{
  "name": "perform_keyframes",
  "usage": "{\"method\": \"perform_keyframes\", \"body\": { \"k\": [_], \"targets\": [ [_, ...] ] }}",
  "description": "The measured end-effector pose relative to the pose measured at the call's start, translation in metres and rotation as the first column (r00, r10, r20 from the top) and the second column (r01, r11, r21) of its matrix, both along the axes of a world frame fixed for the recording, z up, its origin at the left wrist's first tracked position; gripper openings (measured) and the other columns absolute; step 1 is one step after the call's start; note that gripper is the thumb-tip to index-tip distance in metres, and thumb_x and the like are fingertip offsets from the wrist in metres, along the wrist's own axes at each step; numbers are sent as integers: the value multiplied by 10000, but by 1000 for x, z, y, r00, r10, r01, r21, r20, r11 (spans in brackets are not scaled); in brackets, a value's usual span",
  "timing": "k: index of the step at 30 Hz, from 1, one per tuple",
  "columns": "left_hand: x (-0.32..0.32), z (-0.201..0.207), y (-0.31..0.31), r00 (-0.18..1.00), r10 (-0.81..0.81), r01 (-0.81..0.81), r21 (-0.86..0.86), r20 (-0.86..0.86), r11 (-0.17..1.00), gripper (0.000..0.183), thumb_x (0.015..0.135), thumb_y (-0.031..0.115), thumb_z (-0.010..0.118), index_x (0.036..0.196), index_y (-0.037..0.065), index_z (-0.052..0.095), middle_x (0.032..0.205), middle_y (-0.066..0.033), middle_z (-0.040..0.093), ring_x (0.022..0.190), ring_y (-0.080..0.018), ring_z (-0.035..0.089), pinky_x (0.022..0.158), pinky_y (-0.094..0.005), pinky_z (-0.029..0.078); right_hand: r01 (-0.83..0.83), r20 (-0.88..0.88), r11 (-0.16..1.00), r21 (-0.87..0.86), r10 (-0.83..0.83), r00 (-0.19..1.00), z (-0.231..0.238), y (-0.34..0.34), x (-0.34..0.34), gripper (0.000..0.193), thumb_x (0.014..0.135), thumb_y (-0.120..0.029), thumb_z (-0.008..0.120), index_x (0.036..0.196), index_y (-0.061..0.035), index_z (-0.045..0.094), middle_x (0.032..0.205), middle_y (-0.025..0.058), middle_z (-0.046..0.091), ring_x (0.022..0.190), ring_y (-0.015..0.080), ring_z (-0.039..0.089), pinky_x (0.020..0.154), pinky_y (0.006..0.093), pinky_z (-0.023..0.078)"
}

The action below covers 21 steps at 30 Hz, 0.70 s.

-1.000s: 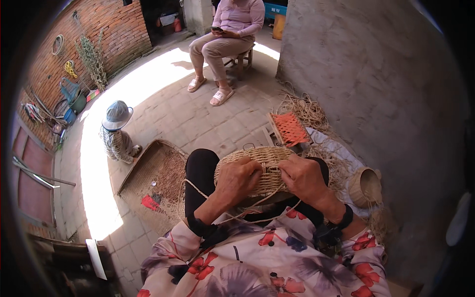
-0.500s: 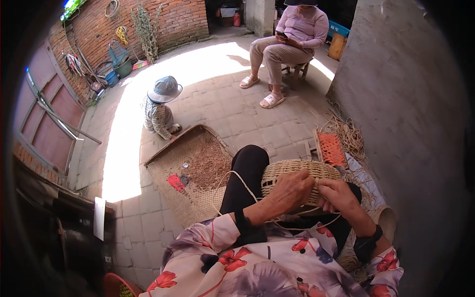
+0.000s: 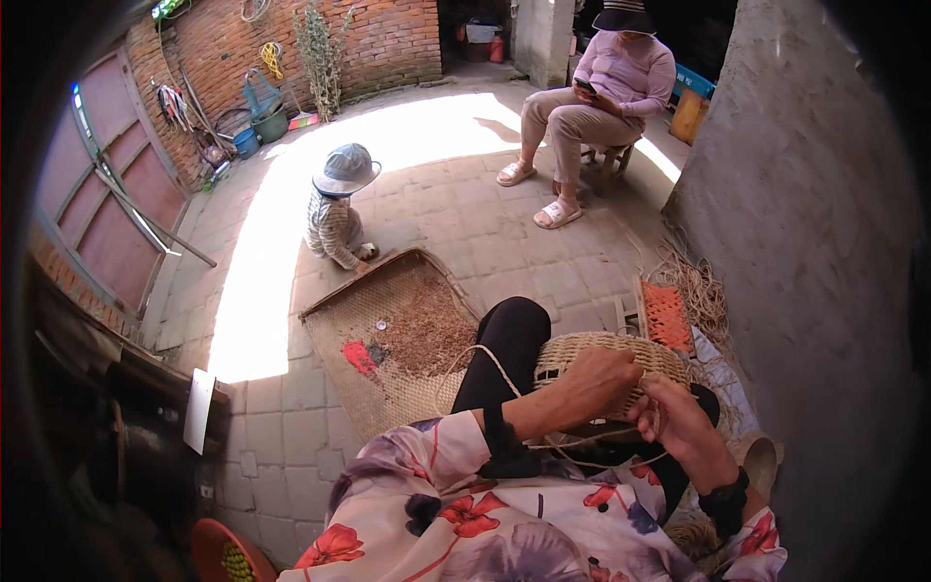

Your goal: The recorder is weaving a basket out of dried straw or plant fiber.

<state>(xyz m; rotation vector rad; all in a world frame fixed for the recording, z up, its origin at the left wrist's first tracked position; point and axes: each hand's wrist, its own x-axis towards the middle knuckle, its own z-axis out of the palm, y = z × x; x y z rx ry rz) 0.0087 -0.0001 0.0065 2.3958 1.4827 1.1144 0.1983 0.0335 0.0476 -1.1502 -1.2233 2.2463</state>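
Observation:
A pale woven straw basket (image 3: 562, 356) rests across my lap, its open-work side partly hidden by my hands. My left hand (image 3: 603, 380) is closed in a curled grip at the basket's edge. Close against it, my right hand (image 3: 673, 415) pinches a strand of straw cord at the same edge; the fingertips hide the exact spot. A long straw cord (image 3: 501, 369) loops over my left knee, and more of it sags below the basket between my wrists.
A flat woven tray (image 3: 354, 403) with reddish-brown bits lies on the paving beside a crouching child (image 3: 335, 209). Across the yard a seated person (image 3: 611, 97) holds a phone. Loose cord (image 3: 703, 291) and an orange woven seat (image 3: 666, 315) lie by the right wall.
The whole view has shifted, so the scene sits further right and lower. My right hand has turned slightly, its fingers closer together beside the left hand at the basket's edge.

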Motion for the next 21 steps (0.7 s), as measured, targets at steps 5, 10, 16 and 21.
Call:
{"method": "perform_keyframes", "body": {
  "k": [5,10,16,21],
  "targets": [
    [-5,20,6,968,-85,72,-64,-237,995,94,726,97,656,753,8,650,744,-163,657,687,-344,669,577,-445,519,35,-18,999,-8,-35,999,-5,-3,-2,178,999,-223,502,1098,-75,499,752,115,656,513,154,612,409,257,457],
    [-7,28,9,960,-115,93,-98,-254,991,139,707,136,683,755,9,653,724,-168,659,682,-346,676,575,-450,522,11,-44,1000,10,-10,999,-8,-1,-2,229,997,-234,511,1149,-66,484,761,119,659,517,162,618,419,259,480],
    [-12,23,11,976,-95,75,-107,-194,991,212,686,185,683,774,-2,638,716,-192,643,680,-381,657,598,-459,521,-303,378,423,854,-104,920,17,-31,-5,287,896,-81,587,1166,13,558,904,131,661,777,251,664,725,318,536],
    [-65,44,-19,997,30,-30,-9,-75,999,127,695,109,656,738,15,583,694,-151,612,601,-357,606,553,-439,485,-186,193,49,981,-258,947,55,-12,-7,194,857,-35,615,1041,24,611,948,157,631,905,286,629,827,370,483]
  ]
}}
